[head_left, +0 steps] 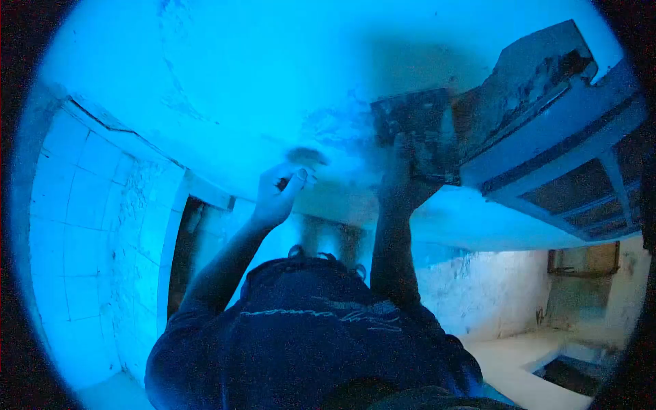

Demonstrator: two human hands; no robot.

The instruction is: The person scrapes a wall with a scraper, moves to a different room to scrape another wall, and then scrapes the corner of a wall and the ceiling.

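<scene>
My left hand (279, 196) is raised in front of a pale surface, its fingers pinched together. Just beyond the fingertips shows a dark, blurred patch (307, 156); I cannot tell whether it is a held thing or a shadow. My right hand (403, 183) is at the lower left edge of a dark, squarish panel (420, 126), with its thumb side over the panel's face. The rest of those fingers are in shadow. Behind the panel, a dark, worn board (529, 75) slants up to the right.
Strong blue light covers the pale, stained surface (239, 61) ahead. A tiled wall (75, 225) runs down the left, beside a dark doorway-like gap (183, 253). On the right is a framed structure with dark openings (506, 183). Below it are a pale wall (499, 294) and a dark rectangular opening (570, 374).
</scene>
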